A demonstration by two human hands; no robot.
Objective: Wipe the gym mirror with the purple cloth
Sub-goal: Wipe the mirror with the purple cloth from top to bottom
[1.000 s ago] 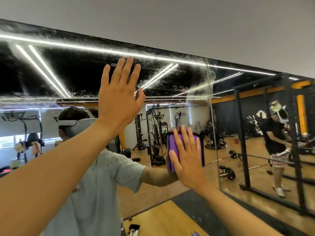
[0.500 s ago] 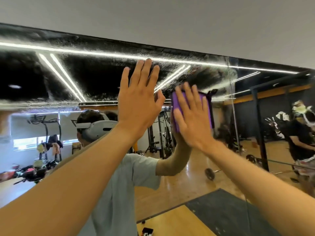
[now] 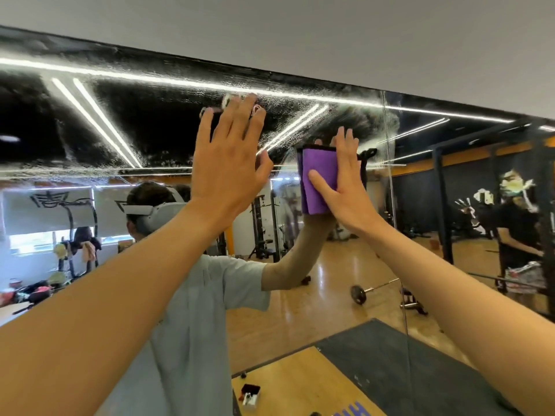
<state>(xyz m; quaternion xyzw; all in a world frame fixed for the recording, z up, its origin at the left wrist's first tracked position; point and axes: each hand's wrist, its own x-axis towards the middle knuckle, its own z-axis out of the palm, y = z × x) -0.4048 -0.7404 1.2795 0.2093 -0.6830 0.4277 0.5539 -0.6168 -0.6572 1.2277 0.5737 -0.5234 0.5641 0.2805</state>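
Observation:
The gym mirror (image 3: 126, 139) fills the wall ahead, its upper band streaked and hazy with wet smears. My right hand (image 3: 345, 181) presses the folded purple cloth (image 3: 315, 175) flat against the glass with straight fingers, high up near the vertical seam between two panels. To its left my left hand (image 3: 231, 157) lies flat on the mirror, fingers straight and spread, holding nothing. Both arms reach upward from the bottom of the view.
The vertical mirror seam (image 3: 390, 205) runs just right of the cloth. Reflected in the glass are a person in a grey shirt with a headset, gym machines, a barbell (image 3: 359, 294) on the wooden floor, and another person (image 3: 516, 235) at the far right.
My right hand has carried the cloth up the mirror from about waist level of the reflection to the smeared upper band, with the thumb now spread across the cloth. My left hand stayed flat on the glass.

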